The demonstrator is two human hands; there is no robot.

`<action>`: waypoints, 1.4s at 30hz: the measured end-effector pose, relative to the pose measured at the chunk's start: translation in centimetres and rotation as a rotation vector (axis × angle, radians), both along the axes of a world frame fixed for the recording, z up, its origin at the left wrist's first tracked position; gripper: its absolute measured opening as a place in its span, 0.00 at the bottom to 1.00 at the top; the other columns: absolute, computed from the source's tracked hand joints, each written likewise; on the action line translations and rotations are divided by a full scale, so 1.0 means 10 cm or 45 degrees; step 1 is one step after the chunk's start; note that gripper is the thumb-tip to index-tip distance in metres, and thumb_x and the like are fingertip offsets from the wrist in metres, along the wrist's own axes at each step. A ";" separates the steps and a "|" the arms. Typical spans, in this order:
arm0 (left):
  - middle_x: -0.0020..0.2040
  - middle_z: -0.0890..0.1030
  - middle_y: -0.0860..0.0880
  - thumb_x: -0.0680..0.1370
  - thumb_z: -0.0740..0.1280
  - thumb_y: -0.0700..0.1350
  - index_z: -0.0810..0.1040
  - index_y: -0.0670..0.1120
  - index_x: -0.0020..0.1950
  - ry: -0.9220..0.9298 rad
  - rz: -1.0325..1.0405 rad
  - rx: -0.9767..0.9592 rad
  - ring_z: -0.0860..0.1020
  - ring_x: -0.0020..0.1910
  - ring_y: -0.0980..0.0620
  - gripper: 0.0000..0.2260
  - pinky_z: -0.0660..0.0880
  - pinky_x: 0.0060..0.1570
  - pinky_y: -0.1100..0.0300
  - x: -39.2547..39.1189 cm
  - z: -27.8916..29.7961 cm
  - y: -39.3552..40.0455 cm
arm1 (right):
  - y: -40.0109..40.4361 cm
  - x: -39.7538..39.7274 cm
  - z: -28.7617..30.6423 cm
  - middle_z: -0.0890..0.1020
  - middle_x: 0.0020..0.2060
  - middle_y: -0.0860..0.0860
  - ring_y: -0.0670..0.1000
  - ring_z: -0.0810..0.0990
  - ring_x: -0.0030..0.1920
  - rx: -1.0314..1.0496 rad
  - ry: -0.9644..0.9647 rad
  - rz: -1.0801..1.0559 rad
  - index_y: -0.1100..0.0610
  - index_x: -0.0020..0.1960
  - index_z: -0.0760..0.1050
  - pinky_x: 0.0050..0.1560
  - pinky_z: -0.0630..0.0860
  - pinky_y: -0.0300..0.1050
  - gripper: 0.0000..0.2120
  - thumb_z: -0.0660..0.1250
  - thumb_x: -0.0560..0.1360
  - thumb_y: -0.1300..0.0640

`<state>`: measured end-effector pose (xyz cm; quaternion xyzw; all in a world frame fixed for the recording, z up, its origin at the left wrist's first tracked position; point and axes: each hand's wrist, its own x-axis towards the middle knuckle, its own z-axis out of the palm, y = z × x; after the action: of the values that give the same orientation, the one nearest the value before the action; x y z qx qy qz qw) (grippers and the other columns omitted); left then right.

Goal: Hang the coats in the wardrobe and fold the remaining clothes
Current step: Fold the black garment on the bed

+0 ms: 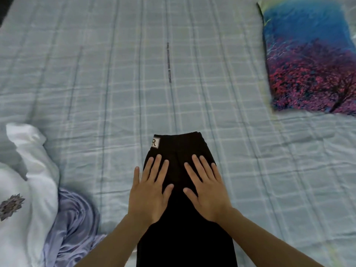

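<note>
As both hands [179, 189] press flat, black trousers [183, 237]

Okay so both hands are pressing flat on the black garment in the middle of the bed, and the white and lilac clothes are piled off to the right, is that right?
Not quite. The head view shows the left hand and right hand flat on the black garment on the bed, but the white clothes and lilac clothes are piled to the left, not the right.

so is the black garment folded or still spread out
Folded into a narrow strip: the black garment lies flat on the bed sheet, both hands pressing it.
</note>
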<state>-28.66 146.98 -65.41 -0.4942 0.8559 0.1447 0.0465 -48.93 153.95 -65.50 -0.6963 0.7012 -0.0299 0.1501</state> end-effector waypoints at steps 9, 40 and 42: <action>0.82 0.44 0.51 0.83 0.45 0.62 0.45 0.53 0.82 0.184 -0.048 -0.038 0.43 0.81 0.49 0.29 0.48 0.76 0.41 0.02 -0.66 -0.07 | -0.05 -0.14 -0.65 0.48 0.81 0.50 0.54 0.47 0.81 -0.240 -0.069 0.023 0.48 0.81 0.49 0.78 0.49 0.58 0.32 0.51 0.81 0.38; 0.79 0.32 0.55 0.79 0.40 0.66 0.31 0.58 0.78 -0.139 -0.190 0.225 0.30 0.77 0.54 0.31 0.36 0.77 0.42 0.60 0.02 1.86 | 2.37 0.63 -0.21 0.44 0.81 0.50 0.51 0.39 0.80 0.114 0.023 -0.047 0.49 0.81 0.43 0.78 0.49 0.58 0.31 0.40 0.83 0.37; 0.81 0.36 0.54 0.81 0.44 0.64 0.35 0.59 0.80 -0.142 -0.219 0.186 0.34 0.79 0.51 0.30 0.37 0.77 0.41 0.64 0.15 1.89 | 2.37 0.60 -0.14 0.43 0.81 0.50 0.51 0.38 0.80 0.117 0.000 -0.010 0.49 0.81 0.42 0.79 0.47 0.57 0.31 0.39 0.82 0.37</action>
<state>-22.29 165.93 -63.94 -0.4216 0.8784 0.1744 0.1421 -42.91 177.68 -66.88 -0.6860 0.7045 0.0018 0.1819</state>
